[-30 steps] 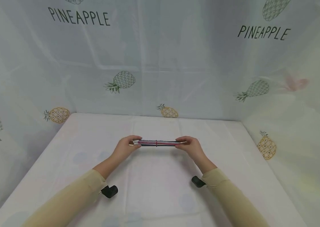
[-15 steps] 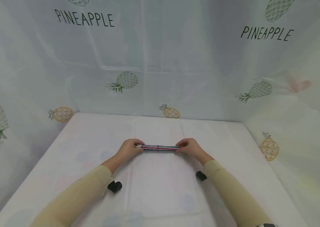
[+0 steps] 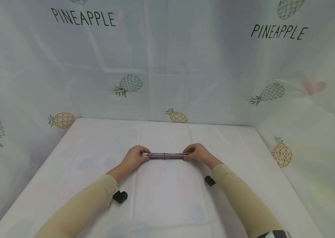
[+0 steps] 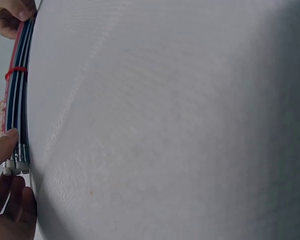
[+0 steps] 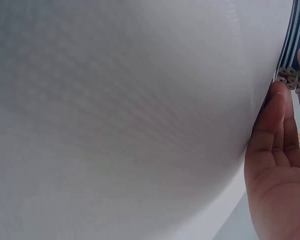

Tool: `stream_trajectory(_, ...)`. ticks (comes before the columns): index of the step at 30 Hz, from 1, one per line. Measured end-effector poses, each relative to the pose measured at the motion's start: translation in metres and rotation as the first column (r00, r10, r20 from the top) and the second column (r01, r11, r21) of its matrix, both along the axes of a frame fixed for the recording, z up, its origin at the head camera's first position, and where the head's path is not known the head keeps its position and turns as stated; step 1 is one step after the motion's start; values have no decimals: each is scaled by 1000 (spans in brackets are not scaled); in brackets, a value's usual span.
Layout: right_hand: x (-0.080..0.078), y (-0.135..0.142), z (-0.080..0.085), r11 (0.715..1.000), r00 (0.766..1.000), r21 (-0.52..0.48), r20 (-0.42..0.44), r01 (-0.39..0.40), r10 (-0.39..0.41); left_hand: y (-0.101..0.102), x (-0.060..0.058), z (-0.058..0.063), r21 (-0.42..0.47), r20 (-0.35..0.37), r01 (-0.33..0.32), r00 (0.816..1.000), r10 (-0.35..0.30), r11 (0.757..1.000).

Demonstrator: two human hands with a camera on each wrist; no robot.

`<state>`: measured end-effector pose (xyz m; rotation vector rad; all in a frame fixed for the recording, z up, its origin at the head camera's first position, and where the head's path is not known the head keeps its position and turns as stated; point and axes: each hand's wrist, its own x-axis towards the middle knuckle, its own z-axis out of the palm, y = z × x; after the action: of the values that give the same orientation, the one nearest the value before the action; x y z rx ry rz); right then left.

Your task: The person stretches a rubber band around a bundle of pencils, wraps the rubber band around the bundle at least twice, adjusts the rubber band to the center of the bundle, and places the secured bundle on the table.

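A bundle of pencils (image 3: pixel 170 156), blue, white and red striped, lies crosswise in the head view, with a thin red band (image 4: pixel 16 71) round its middle. My left hand (image 3: pixel 133 156) holds the eraser end, thumb on the pencils and fingers curled by the white erasers (image 4: pixel 15 167) in the left wrist view. At the other end my right hand (image 3: pixel 199 153) grips the flat, unsharpened pencil ends (image 5: pixel 292 80), fingers below and thumb against the side. The bundle is at or just above the table; whether it touches cannot be told.
A white cloth (image 3: pixel 164 198) with faint coloured spots covers the table. Behind and at the sides hangs a pale curtain (image 3: pixel 203 66) printed with pineapples. Dark wrist cameras (image 3: pixel 120 196) sit below both sleeves.
Both hands have lowered the pencil bundle and brought it slightly nearer. Pencil tips that stuck out past the right fingers one second ago no longer show there. Little has moved in the last half second.
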<state>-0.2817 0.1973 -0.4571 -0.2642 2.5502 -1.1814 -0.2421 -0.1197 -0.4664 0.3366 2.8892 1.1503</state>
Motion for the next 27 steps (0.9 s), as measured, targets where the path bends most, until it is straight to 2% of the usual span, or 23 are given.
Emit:
stream_trajectory(6,4,0,1,1000,1000,3,16,20,-20,-5,3,2,-22,0,13,1000,-13,1000)
stream_trajectory(18,14,3,6,1000,1000,20,-18,4,-3,-17,8,5,-32,-6,31,1000,-31,999)
stream_trajectory(23,25,11,14,1000,998,26,-65,-16,17,-27,15,12,-32,2,25,1000,-25,999)
stream_trajectory(27,36,21,22,997,985,46,-158,-58,64,-39,21,20,-61,-33,41,999,-43,997)
